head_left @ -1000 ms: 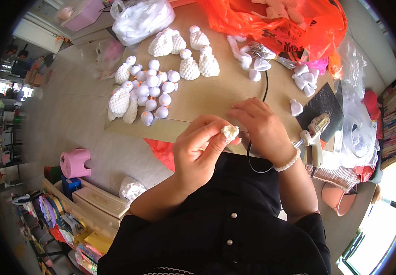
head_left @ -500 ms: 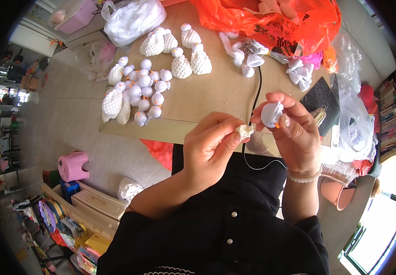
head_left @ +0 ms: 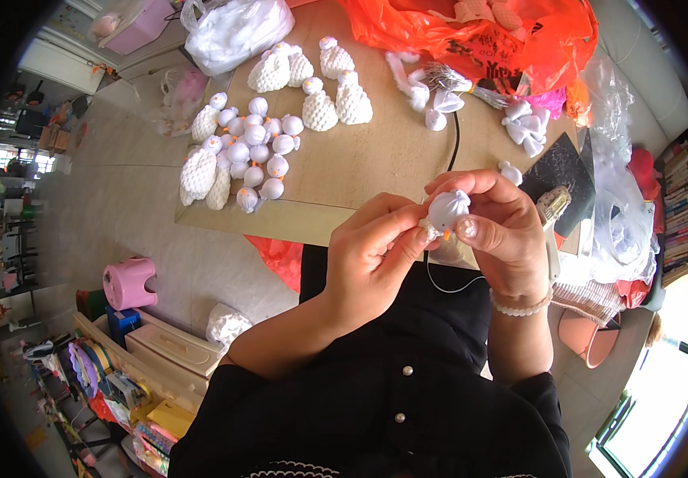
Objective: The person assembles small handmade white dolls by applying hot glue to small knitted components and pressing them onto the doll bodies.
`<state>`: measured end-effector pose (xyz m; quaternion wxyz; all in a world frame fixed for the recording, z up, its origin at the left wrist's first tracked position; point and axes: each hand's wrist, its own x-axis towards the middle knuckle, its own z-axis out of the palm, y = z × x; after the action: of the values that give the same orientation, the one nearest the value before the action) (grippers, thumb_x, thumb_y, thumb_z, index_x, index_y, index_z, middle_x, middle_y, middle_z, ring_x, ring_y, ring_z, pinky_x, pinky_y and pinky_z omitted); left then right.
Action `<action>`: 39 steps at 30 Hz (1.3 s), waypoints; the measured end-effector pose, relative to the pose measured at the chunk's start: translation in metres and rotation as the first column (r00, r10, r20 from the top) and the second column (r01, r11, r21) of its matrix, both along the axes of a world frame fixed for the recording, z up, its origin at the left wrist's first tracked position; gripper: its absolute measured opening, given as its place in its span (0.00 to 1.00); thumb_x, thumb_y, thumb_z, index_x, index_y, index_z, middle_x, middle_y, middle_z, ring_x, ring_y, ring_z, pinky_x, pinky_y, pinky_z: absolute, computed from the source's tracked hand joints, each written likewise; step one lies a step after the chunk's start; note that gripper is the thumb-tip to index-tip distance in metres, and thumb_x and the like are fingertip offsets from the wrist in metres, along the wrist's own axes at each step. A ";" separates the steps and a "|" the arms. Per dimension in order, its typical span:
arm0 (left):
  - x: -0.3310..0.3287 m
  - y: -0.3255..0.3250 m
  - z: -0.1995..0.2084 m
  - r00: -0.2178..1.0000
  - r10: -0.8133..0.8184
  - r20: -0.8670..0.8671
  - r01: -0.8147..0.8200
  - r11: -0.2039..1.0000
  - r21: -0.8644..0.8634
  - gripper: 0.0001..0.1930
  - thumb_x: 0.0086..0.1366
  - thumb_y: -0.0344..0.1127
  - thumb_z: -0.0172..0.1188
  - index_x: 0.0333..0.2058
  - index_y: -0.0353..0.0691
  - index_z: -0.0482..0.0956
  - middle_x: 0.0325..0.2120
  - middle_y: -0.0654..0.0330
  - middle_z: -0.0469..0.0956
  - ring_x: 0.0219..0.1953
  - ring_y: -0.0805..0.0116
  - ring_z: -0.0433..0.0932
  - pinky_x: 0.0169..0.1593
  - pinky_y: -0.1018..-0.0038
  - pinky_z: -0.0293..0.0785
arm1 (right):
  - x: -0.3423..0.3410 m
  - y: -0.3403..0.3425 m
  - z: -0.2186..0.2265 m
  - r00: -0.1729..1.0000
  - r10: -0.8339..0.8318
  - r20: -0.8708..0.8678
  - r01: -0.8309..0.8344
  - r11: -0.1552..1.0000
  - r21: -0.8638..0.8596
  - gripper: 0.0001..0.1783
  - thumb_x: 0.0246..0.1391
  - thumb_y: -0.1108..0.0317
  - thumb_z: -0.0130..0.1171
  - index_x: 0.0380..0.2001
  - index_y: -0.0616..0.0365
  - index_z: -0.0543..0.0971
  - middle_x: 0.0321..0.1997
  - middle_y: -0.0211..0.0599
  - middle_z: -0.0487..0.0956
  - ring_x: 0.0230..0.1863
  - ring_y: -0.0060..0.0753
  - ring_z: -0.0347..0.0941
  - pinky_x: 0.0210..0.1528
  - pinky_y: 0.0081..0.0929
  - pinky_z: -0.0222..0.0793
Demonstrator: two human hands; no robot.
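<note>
Between finger and thumb of my right hand (head_left: 513, 235) is a small white ball head (head_left: 449, 209) with gathered cloth on top and an orange tip below. My left hand (head_left: 374, 253) is closed in a pinch on a small cream-coloured piece (head_left: 430, 230), which meets the lower left side of the ball head; my left fingers partly hide it. A hot glue gun (head_left: 552, 205) lies just beyond my right hand. Similar ball heads (head_left: 254, 153) lie clustered at the left of the table, near white knitted bodies (head_left: 320, 111) with heads on them.
At the far side of the table (head_left: 352, 167) lie a white plastic bag (head_left: 236, 36) and a large red-orange bag (head_left: 479, 44). White cloth bundles (head_left: 525, 127), a bundle of thin wires (head_left: 443, 78) and a dark mat (head_left: 563, 171) are to the right. A black cable (head_left: 457, 143) crosses the tabletop.
My right hand has moved left, bringing the ball head against the cream piece in my left hand. The ball head has turned, with its gathered top now facing up.
</note>
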<state>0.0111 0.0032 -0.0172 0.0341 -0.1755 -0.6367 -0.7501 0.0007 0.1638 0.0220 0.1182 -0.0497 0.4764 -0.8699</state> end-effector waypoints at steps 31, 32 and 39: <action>-0.003 -0.002 0.009 0.889 -0.321 0.325 0.178 0.898 0.401 0.08 0.66 0.27 0.53 0.37 0.26 0.76 0.30 0.57 0.76 0.32 0.70 0.79 0.37 0.73 0.82 | 0.003 -0.008 -0.007 0.994 0.001 0.106 0.015 0.989 -0.147 0.16 0.50 0.78 0.60 0.44 0.68 0.75 0.39 0.40 0.78 0.33 0.24 0.73 0.33 0.22 0.71; -0.003 -0.003 0.009 0.892 -0.326 0.315 0.186 0.897 0.401 0.08 0.66 0.27 0.53 0.37 0.26 0.76 0.30 0.57 0.76 0.32 0.70 0.79 0.37 0.73 0.82 | 0.003 -0.009 -0.007 0.995 -0.010 0.101 0.025 0.989 -0.145 0.16 0.51 0.77 0.60 0.44 0.68 0.74 0.38 0.40 0.78 0.33 0.24 0.73 0.33 0.22 0.71; -0.003 -0.002 0.010 0.893 -0.333 0.302 0.179 0.880 0.440 0.08 0.65 0.27 0.55 0.38 0.26 0.77 0.30 0.57 0.76 0.30 0.69 0.79 0.35 0.74 0.81 | 0.005 -0.011 -0.008 0.998 -0.006 0.056 0.014 0.989 -0.146 0.17 0.52 0.74 0.60 0.46 0.68 0.74 0.37 0.38 0.78 0.32 0.22 0.72 0.31 0.19 0.69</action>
<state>0.0083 0.0011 -0.0074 -0.1520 -0.1048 -0.4346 -0.8815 0.0053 0.1533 0.0136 0.1229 -0.0316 0.4080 -0.9041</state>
